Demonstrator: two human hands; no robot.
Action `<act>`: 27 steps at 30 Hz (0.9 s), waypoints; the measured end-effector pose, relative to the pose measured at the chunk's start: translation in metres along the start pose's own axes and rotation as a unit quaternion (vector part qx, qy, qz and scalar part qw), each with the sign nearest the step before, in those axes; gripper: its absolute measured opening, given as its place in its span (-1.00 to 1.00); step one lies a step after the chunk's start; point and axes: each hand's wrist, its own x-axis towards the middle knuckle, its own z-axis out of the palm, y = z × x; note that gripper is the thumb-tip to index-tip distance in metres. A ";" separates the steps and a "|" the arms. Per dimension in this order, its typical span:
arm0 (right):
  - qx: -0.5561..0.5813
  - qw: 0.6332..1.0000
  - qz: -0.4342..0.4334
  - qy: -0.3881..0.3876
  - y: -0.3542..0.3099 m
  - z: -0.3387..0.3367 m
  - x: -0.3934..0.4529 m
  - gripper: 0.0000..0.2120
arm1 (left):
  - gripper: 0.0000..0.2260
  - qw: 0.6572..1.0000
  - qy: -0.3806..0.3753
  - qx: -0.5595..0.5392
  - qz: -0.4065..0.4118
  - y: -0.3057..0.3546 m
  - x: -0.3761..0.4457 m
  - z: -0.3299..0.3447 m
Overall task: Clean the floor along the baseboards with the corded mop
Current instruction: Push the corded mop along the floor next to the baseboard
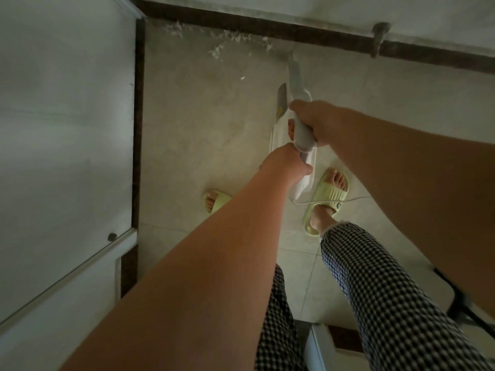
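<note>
I am looking straight down at a pale tiled floor point(203, 135) in a dim corner. The landmark here is the dark baseboard point(267, 30) that runs along the far wall, with a second dark strip meeting it at the corner to my left.

Both my hands hold the corded mop point(293, 129), a white upright machine that leans away from me toward the far baseboard. My right hand point(318, 121) is wrapped around the grey handle, farther from me and nearer the baseboard. My left hand point(288, 163) grips the handle's lower end, just behind the right hand. The mop's foot is hard to make out; it appears to meet the floor just beside the baseboard. A thin white cord point(334, 201) trails from the machine's back end across my right slipper point(328, 199); my left slipper point(214, 200) stands well back from the baseboard too.

Whitish crumbs of debris point(222, 46) lie scattered along the foot of the baseboard, from the corner toward the mop.

My judgement: the step in hand is working the mop's foot along the baseboard toward the corner. To do it well, I should keep the foot pressed close against the baseboard, move slowly through the debris, steer with the right hand while the left steadies, and keep the cord behind me, clear of my feet.
</note>
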 end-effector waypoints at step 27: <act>0.004 0.999 -0.027 0.030 -0.025 0.032 0.001 -0.76 | -0.57 0.999 0.032 -0.020 0.023 -0.020 0.021 -0.027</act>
